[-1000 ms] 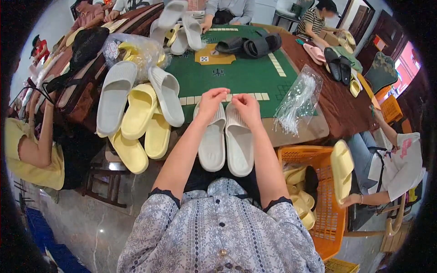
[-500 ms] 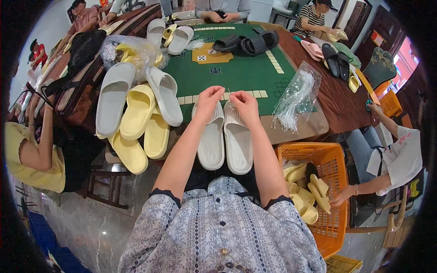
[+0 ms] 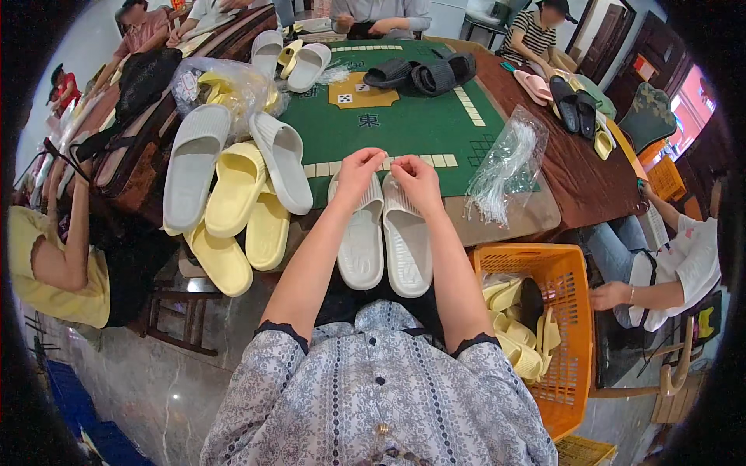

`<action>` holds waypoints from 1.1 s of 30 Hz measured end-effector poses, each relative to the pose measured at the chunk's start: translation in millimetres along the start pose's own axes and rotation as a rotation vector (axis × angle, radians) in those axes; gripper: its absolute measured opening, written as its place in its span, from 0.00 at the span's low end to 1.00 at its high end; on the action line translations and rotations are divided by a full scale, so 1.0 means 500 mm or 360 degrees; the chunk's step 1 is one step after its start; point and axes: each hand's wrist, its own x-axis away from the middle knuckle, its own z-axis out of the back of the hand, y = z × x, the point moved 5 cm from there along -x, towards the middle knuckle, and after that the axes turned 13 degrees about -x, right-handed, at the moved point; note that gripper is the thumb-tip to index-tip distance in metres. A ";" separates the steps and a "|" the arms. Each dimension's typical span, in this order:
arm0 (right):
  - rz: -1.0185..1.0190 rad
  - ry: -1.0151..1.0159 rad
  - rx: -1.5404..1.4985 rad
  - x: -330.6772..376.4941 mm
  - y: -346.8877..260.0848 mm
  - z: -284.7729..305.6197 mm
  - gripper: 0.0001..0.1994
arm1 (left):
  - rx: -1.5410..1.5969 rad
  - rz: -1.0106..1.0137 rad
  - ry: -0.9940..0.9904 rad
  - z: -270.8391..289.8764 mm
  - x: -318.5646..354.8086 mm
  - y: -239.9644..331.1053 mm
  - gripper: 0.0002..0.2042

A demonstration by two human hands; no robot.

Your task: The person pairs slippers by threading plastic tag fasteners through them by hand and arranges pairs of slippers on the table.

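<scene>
A pair of light grey slide slippers [image 3: 361, 252] lies in front of me at the table's near edge, toes toward me. Over their far ends, my left hand [image 3: 357, 175] is closed in a pinch. My right hand [image 3: 416, 182] pinches close beside it, fingertips nearly meeting the left ones. Whatever is between the fingers is too small to make out. To the left of my hands, yellow slippers [image 3: 233, 190] are heaped with grey slippers [image 3: 196, 167]. Right of my hands rests a clear bag of thin white strings [image 3: 503, 167].
The green-topped table [image 3: 420, 124] bears black slippers [image 3: 443, 74] and a plastic bag with yellow slippers [image 3: 225, 89]. An orange basket [image 3: 532, 250] of slippers stands at my right. A co-worker's hand [image 3: 611, 296] is just beyond its side. Other people sit around the tables.
My fingertips have shifted slightly; the thin strand seen between them before no longer shows clearly. The co-worker's hand on the right has left the basket, and slippers there have shifted.
</scene>
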 end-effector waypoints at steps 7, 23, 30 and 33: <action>0.0030 0.0086 0.0012 -0.004 0.011 0.009 0.07 | 0.0002 -0.0014 0.0045 -0.009 0.002 0.003 0.10; 0.0076 0.0124 0.0258 0.002 0.001 0.009 0.06 | -0.0606 -0.0262 0.0156 -0.011 0.008 0.001 0.08; 0.0119 0.0219 0.0189 0.001 0.005 0.010 0.08 | -0.0479 -0.0202 0.0176 -0.016 0.005 -0.008 0.09; 0.0109 0.0212 0.0137 0.001 0.009 0.011 0.09 | -0.0486 -0.0237 0.0251 -0.014 0.011 0.003 0.08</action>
